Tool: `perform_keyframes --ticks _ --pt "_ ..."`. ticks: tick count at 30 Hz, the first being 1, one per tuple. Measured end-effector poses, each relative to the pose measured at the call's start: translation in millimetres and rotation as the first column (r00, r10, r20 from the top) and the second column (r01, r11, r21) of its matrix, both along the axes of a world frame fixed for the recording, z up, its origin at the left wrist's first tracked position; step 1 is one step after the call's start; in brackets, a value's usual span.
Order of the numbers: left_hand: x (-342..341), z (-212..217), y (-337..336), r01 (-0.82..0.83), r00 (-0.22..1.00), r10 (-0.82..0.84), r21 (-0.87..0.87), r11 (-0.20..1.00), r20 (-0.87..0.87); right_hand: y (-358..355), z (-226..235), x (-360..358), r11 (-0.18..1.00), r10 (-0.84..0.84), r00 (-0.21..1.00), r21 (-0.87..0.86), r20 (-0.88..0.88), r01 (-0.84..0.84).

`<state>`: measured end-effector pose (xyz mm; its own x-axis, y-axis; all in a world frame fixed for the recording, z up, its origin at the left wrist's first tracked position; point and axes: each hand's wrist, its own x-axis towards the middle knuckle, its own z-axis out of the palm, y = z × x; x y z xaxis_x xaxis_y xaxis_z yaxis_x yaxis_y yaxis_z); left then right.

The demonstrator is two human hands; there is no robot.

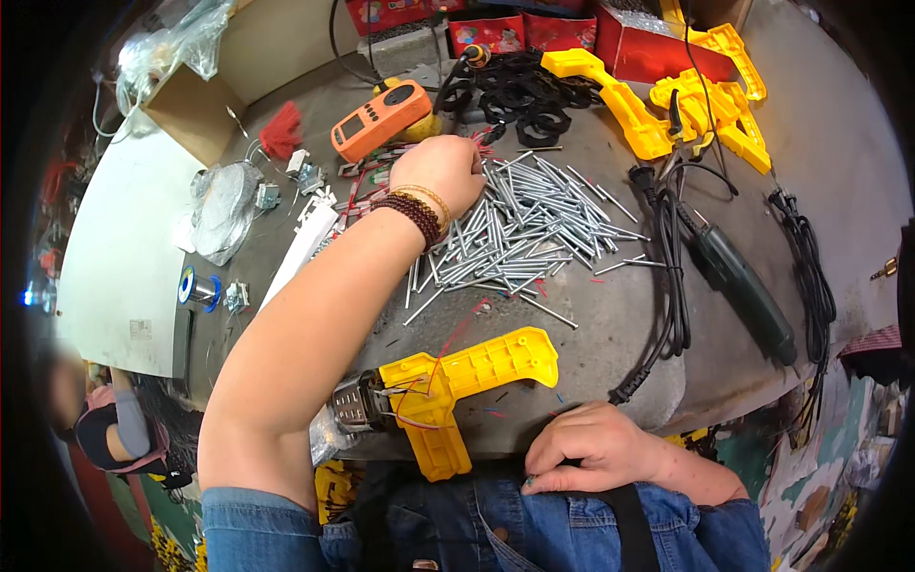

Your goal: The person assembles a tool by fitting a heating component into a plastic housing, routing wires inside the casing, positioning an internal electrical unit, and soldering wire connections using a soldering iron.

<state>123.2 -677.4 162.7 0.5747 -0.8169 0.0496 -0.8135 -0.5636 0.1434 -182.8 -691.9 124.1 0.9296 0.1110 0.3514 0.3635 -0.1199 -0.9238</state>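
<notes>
I see my left hand closed among the far pile of metal pins, my right hand curled empty near the yellow tool half-shell, wiring exposed, unclosed.

You're at a grey, worn tabletop with a rounded near edge. White board lies along its left edge, open cardboard box at the far left corner, red boxes line the far edge. Even, bright light. Cluttered floor lower right.
</notes>
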Motion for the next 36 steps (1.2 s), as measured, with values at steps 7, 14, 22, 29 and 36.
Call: perform_keyframes --ticks 7,14,22,29,36 --pt "-5.7 -1.7 -12.0 -0.038 0.991 0.018 0.156 0.987 0.129 -1.3 -3.2 0.7 1.0 -0.011 1.0 -0.011 0.011 0.011" --pt "-4.5 13.7 48.8 0.034 0.949 -0.146 -0.368 0.929 -0.28 2.1 0.3 -1.1 0.999 -0.04 0.999 -0.005 -0.033 0.039" --pt "-128.5 52.5 198.0 -0.232 0.713 -0.15 -0.432 0.871 -0.685 13.3 15.5 -2.6 0.989 -0.064 0.988 -0.145 -0.143 0.043" --pt "-170.3 24.7 219.0 -0.312 0.507 -0.358 -0.554 0.772 -0.784 33.0 45.9 3.8 0.966 -0.17 0.97 -0.222 -0.173 0.13" --pt "-168.7 13.2 224.9 -0.42 0.289 -0.462 -0.545 0.726 -0.838 43.0 53.1 -0.3 0.955 -0.264 0.949 -0.185 -0.17 0.233"
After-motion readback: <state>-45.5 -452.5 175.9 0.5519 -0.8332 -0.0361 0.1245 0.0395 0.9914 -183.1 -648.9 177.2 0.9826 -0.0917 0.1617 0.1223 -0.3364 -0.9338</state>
